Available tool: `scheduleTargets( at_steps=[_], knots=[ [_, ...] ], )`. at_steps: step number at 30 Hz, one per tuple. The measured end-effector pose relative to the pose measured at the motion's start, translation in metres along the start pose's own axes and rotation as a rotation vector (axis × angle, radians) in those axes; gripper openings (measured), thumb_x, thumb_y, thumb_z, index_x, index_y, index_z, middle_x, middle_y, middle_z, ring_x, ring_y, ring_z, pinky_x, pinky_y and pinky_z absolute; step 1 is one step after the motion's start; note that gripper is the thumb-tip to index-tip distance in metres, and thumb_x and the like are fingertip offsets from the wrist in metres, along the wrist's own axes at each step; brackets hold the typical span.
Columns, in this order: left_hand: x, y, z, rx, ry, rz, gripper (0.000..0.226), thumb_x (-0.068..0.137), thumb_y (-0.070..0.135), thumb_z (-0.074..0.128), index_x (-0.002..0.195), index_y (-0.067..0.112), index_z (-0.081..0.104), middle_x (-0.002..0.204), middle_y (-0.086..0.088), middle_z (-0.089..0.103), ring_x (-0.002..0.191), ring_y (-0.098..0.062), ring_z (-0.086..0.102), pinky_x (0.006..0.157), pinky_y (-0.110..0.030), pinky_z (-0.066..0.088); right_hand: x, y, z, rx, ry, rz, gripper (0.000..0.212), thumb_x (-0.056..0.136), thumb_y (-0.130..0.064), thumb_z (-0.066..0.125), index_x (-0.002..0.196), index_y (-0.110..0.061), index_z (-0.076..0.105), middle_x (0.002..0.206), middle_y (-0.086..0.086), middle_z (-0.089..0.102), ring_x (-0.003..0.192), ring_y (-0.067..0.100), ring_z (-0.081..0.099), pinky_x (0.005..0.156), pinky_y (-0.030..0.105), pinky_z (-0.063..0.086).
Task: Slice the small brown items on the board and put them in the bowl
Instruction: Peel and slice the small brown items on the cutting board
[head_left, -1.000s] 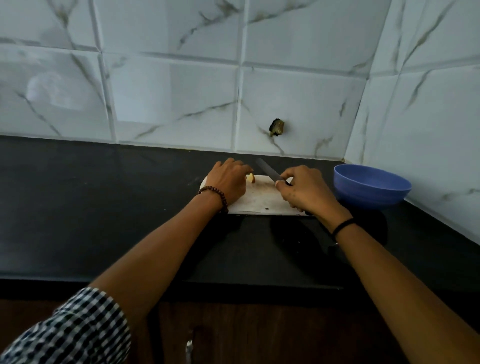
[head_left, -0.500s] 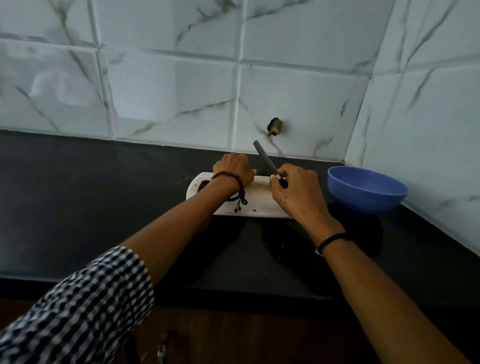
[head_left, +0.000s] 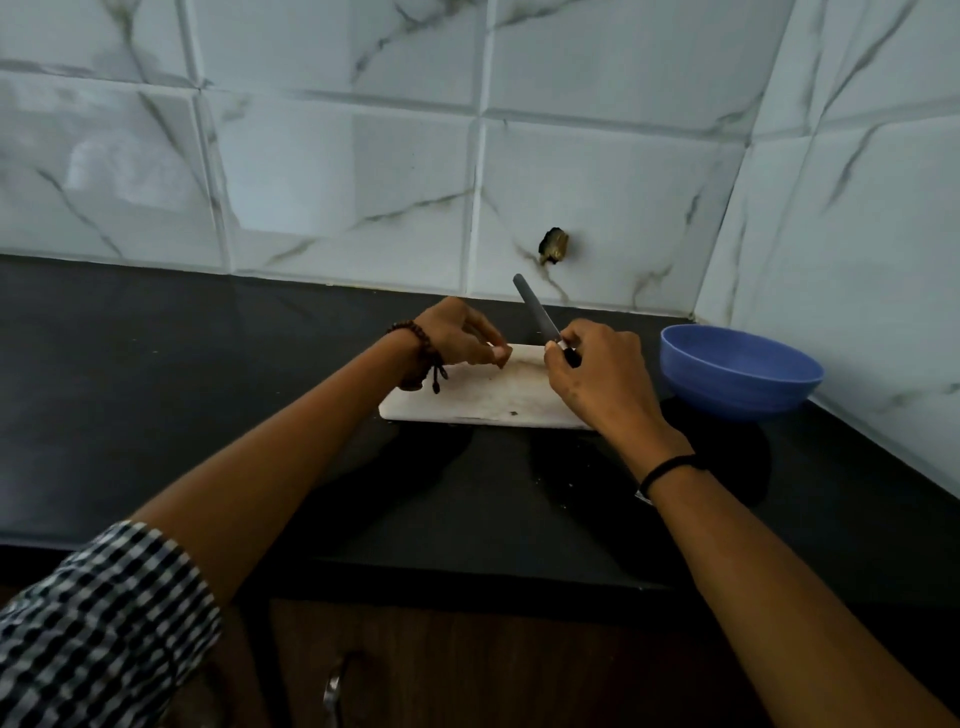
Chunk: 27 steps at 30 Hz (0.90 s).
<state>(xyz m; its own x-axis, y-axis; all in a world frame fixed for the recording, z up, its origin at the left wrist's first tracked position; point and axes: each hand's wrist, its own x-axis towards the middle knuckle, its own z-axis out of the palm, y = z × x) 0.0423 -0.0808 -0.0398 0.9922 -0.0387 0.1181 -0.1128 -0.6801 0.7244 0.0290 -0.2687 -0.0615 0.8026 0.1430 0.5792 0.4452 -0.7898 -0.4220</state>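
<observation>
A white cutting board (head_left: 483, 400) lies on the black counter. My left hand (head_left: 460, 338) hovers over its far edge with fingertips pinched together on something small that I cannot make out. My right hand (head_left: 597, 374) grips the dark handle of a knife (head_left: 535, 312), its grey blade raised and pointing up and away toward the wall. A blue bowl (head_left: 737, 374) stands right of the board, near the corner. A small dark brown bit shows under my left wrist (head_left: 410, 385) on the board.
Marble-look tiled walls (head_left: 337, 182) close off the back and right side. A dark hole with a stub (head_left: 555, 247) sits in the back wall above the knife. The black counter (head_left: 156, 364) stretches left. A cabinet handle (head_left: 332, 691) is below the counter edge.
The knife blade has lifted off the board and now points upward. My left hand has raised from the board with its fingertips pinched. The view has shifted slightly.
</observation>
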Motion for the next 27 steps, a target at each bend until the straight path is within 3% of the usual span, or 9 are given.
scheduleTargets(
  at_steps=[3, 6, 10, 13, 15, 21, 27],
  knots=[
    [-0.016, -0.006, -0.006, -0.043, -0.085, 0.037, 0.023, 0.085, 0.018, 0.071, 0.108, 0.012, 0.072, 0.097, -0.001, 0.074, 0.075, -0.003, 0.058, 0.060, -0.010, 0.045, -0.001, -0.002, -0.001, 0.010, -0.020, 0.016, 0.019, 0.095, -0.031, 0.059, 0.102, -0.015, 0.067, 0.090, 0.002, 0.064, 0.080, 0.015, 0.057, 0.067, 0.027, 0.043],
    [-0.023, -0.016, -0.003, -0.106, -0.100, 0.109, 0.020, 0.084, 0.014, 0.073, 0.104, 0.011, 0.074, 0.094, 0.002, 0.075, 0.084, 0.005, 0.066, 0.070, -0.002, 0.044, -0.002, -0.003, -0.003, 0.012, -0.031, 0.032, 0.020, 0.095, -0.032, 0.060, 0.103, -0.015, 0.068, 0.092, 0.003, 0.064, 0.078, 0.014, 0.056, 0.066, 0.026, 0.039],
    [-0.018, -0.023, 0.005, -0.054, -0.035, 0.171, 0.013, 0.082, 0.021, 0.076, 0.094, 0.020, 0.078, 0.092, 0.011, 0.075, 0.098, 0.001, 0.065, 0.094, -0.016, 0.042, -0.004, -0.004, -0.007, 0.088, -0.087, 0.069, 0.020, 0.093, -0.033, 0.061, 0.103, -0.018, 0.069, 0.089, 0.002, 0.069, 0.070, 0.015, 0.064, 0.061, 0.030, 0.056],
    [-0.019, -0.020, 0.014, 0.020, 0.049, 0.190, 0.007, 0.082, 0.029, 0.075, 0.087, 0.028, 0.079, 0.089, 0.014, 0.074, 0.096, -0.001, 0.063, 0.089, -0.018, 0.042, -0.007, -0.007, -0.013, 0.207, -0.192, 0.139, 0.015, 0.096, -0.032, 0.060, 0.103, -0.021, 0.066, 0.080, 0.003, 0.071, 0.047, 0.006, 0.059, 0.039, 0.015, 0.045],
    [-0.022, -0.018, 0.019, 0.042, 0.099, 0.182, 0.007, 0.081, 0.035, 0.075, 0.085, 0.030, 0.079, 0.090, 0.014, 0.073, 0.094, -0.002, 0.061, 0.085, -0.017, 0.041, -0.010, -0.009, -0.016, 0.271, -0.240, 0.190, 0.016, 0.097, -0.030, 0.059, 0.107, -0.020, 0.066, 0.076, 0.003, 0.071, 0.038, 0.002, 0.053, 0.036, 0.014, 0.040],
    [-0.021, -0.018, 0.026, 0.043, 0.177, 0.158, 0.014, 0.076, 0.043, 0.077, 0.085, 0.032, 0.079, 0.087, 0.013, 0.073, 0.091, -0.002, 0.063, 0.090, -0.030, 0.052, -0.019, -0.015, -0.022, 0.323, -0.335, 0.276, 0.022, 0.097, -0.026, 0.057, 0.119, -0.025, 0.062, 0.075, 0.005, 0.071, 0.042, 0.006, 0.053, 0.037, 0.016, 0.039],
    [-0.022, -0.013, 0.030, 0.143, 0.200, 0.192, 0.016, 0.080, 0.046, 0.072, 0.090, 0.035, 0.078, 0.092, 0.013, 0.073, 0.092, -0.006, 0.062, 0.092, -0.039, 0.050, -0.031, -0.019, -0.025, 0.315, -0.334, 0.266, 0.009, 0.098, -0.028, 0.057, 0.105, -0.033, 0.060, 0.074, 0.008, 0.072, 0.048, 0.014, 0.056, 0.043, 0.023, 0.046]
  ],
)
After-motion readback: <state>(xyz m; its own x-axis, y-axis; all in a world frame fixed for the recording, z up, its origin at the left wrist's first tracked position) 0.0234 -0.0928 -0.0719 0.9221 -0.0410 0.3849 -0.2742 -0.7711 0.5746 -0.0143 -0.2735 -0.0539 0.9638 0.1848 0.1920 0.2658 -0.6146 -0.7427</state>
